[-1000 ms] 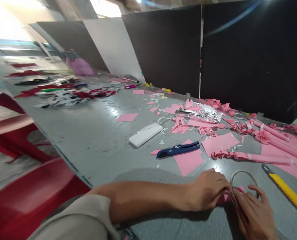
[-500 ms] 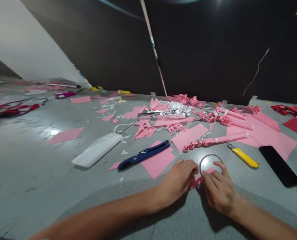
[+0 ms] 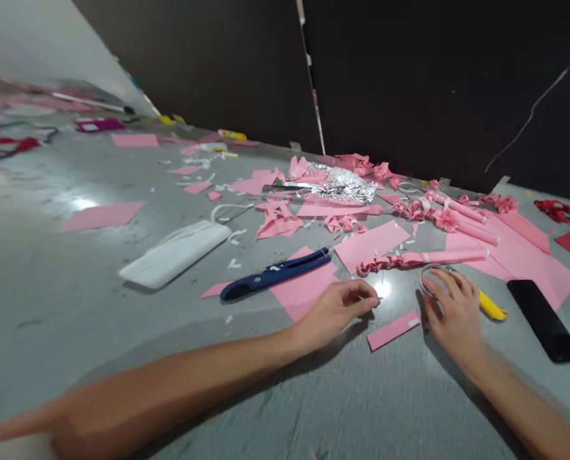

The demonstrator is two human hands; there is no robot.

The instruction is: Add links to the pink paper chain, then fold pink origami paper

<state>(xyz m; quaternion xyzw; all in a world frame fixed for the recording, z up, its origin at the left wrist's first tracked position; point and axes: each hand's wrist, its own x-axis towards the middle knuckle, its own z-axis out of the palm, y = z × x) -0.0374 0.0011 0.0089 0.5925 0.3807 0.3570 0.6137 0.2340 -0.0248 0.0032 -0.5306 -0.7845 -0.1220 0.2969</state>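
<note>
As the pink strip, just released, lies on the tabletop, its taping apparently done, the right hand curls around a tape ring; whether the half-curled left hand pinches anything is unclear.

On the grey bench, a white device lies with a pale cord looped at its far end; a dark blue hand tool rests to its right; crumpled silver foil sits farther back; a black phone lies at the right; a purple packet and a yellow tube lie toward the black panels standing behind.
</note>
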